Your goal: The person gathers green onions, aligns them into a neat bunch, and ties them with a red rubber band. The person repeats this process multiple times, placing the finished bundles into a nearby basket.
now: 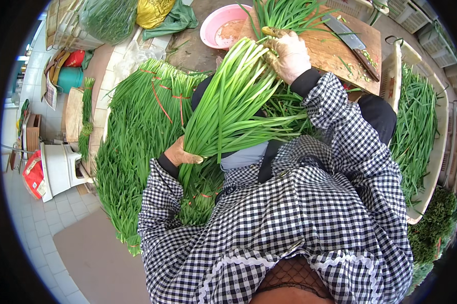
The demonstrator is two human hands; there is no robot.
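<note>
A loose bunch of green chives (pixel 228 102) lies slantwise across my lap, pale stem ends up and right, leaf tips toward my body. My left hand (pixel 183 152) grips its lower left side, thumb over the leaves. My right hand (pixel 289 53) is at the pale stem ends, fingers spread and touching them; how firmly they hold is unclear. Stained thin gloves or coverings seem to be on both hands. Just beyond the right fingers, more chives (pixel 285 17) rest on a wooden cutting board (pixel 342 57).
A cleaver (pixel 350 43) lies on the board among cut bits, beside a pink basin (pixel 217 30). Chive bundles tied with red bands (pixel 144 106) are heaped at left. At right stands a plastic crate (pixel 443 125) of loose chives (pixel 415 133). A white stool (pixel 59 171) is farther left.
</note>
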